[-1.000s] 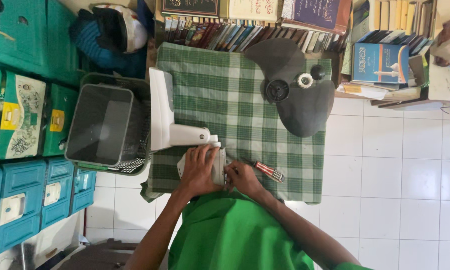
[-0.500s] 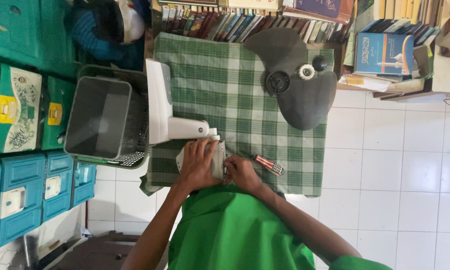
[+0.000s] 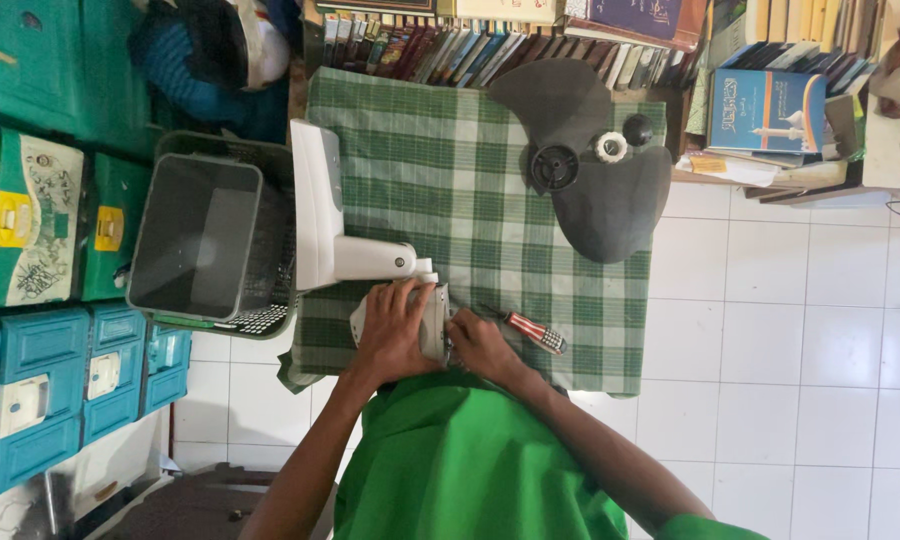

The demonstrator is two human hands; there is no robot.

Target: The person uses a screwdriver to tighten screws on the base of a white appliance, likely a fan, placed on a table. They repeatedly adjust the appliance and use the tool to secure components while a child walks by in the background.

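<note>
both hands clamp the white fan motor housing at the near edge of the checked cloth, left hand wrapped over it, right hand pressing its side, and i reckon a slip could roll the striped screwdriver onto the tiles.

Green-and-white checked cloth was the landmark. On it: dark grey fan blade, white round cap, black knob, white fan stand, screwdriver with red-and-white striped handle. Beside cloth: grey bin, teal and green boxes. White tiled floor. Shirt was bright green.
</note>
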